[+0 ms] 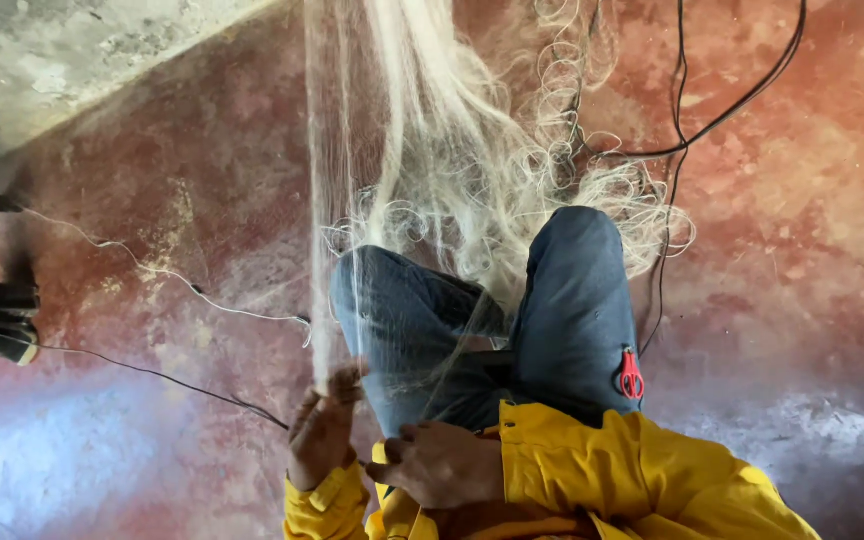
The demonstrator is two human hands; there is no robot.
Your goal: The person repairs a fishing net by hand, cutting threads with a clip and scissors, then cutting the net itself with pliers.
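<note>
Item: fishing net (452,170), pale fine mesh, draped from far down over my knees. I judge it light, limp, snag-prone; take it by a gathered edge. Left hand (322,425) pinches its strands; right hand (442,462) clenched on mesh. Red scissors (631,375) on right thigh.

net (452,170): fine, pale, translucent thread, slightly glossy
floor (802,230): rough, matt, blotchy red concrete
trousers (572,310): matt blue denim
jacket (632,470): smooth yellow cloth
scissors (631,376): glossy red plastic handles

Pale cream net (422,150), blue jeans (572,300), yellow sleeves (632,470), red scissors (631,375), mottled red floor (812,220)
</note>
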